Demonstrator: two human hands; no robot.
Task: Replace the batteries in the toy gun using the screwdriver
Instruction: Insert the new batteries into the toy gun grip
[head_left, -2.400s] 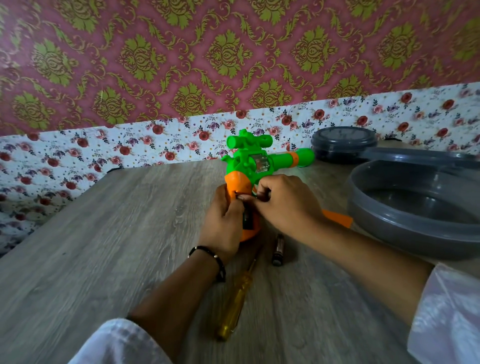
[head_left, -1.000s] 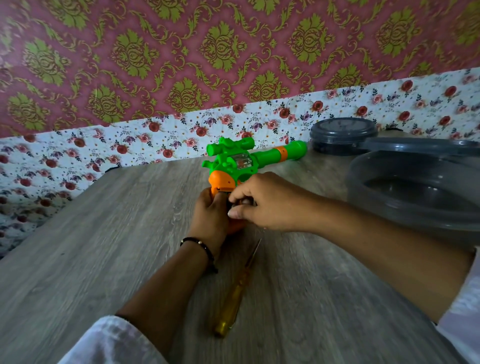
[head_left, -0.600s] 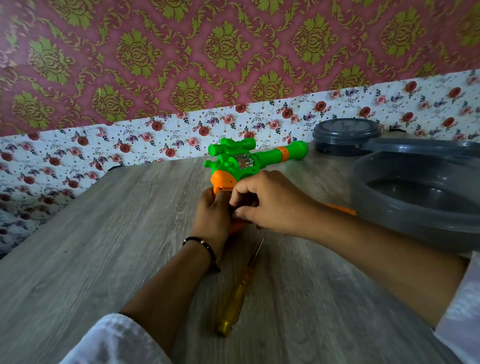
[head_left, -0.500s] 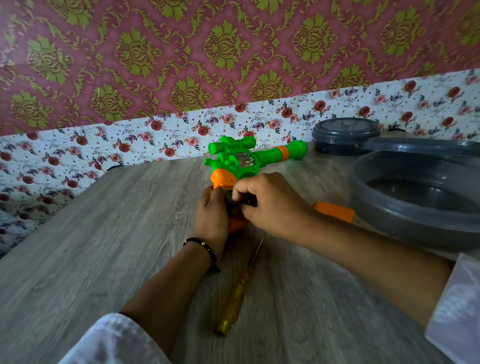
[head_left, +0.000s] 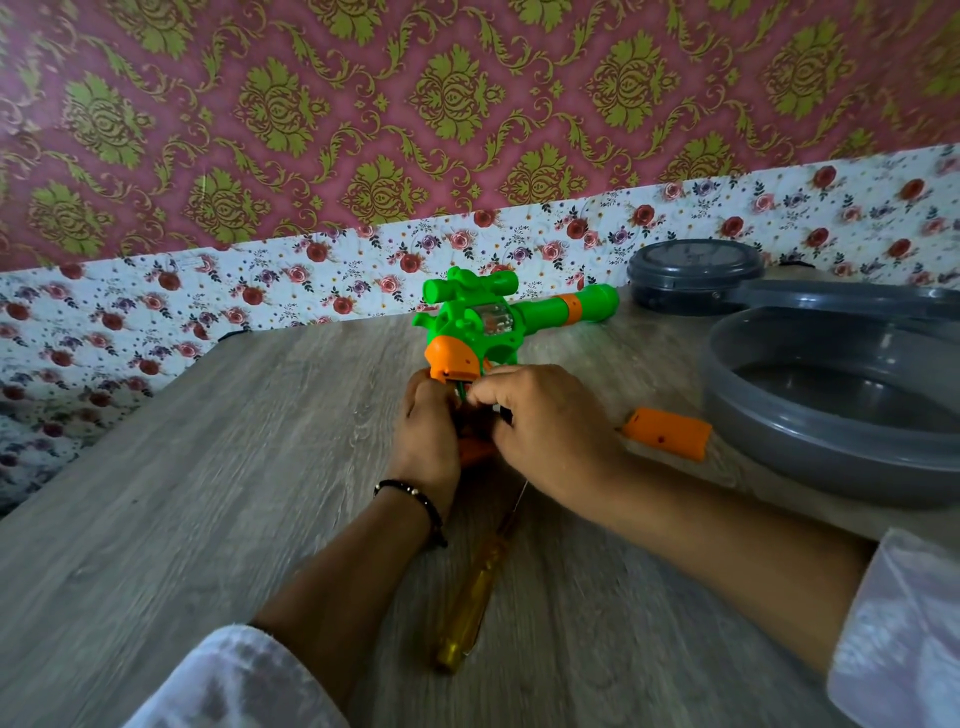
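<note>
The toy gun (head_left: 483, 327) stood at the middle of the worktop (head_left: 208, 493), green barrel pointing right and far, its orange handle end turned toward the person and mostly hidden by both hands. Largest of the other things was the grey basin (head_left: 841, 415) at the right edge, with a round grey lidded tub (head_left: 693, 273) just beyond it. The left hand (head_left: 428, 436) wrapped the handle from the left, its grip pressed together around the gun. The right hand (head_left: 545, 431) met it from the right, fingertips bunched at the open handle; its grip looked pinched on something small and dark there, though whether that was a battery could not be told. An orange cover (head_left: 667, 434) lay loose on the worktop, right of the hands and near the basin. The yellow-handled screwdriver (head_left: 475, 603) lay untouched between the forearms, tip pointing toward the gun.

By the look of it, the step in hand was seating batteries in the open handle. The next move would call for pressing them fully home, then reaching right for the cover, fitting it over the handle, and taking up the screwdriver to fasten it.
</note>
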